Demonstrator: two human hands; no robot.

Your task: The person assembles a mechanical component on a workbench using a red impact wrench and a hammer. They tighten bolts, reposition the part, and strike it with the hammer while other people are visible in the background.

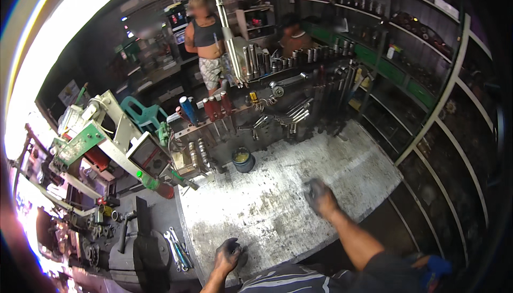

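Workshop seen from above: a person leans over a scuffed grey metal workbench top [283, 186] smeared with white residue. Their grease-blackened left hand [228, 254] rests at the bench's near edge, fingers curled around a small dark object too dim to identify. Their right hand [319, 196], also blackened and blurred by motion, hovers over the middle of the bench toward its right side; whether it is open or closed cannot be told. Along the far edge stands a rack of red- and blue-handled screwdrivers [211, 107], hanging chrome wrenches and sockets [283, 112], and a small dark tub of yellowish grease [243, 159]. A heavy grey bench vise [136, 250] sits off the near left corner beside loose spanners [179, 251]. Two other people stand beyond the rack. Greasy fingers could likely let the small object slip off the near edge.
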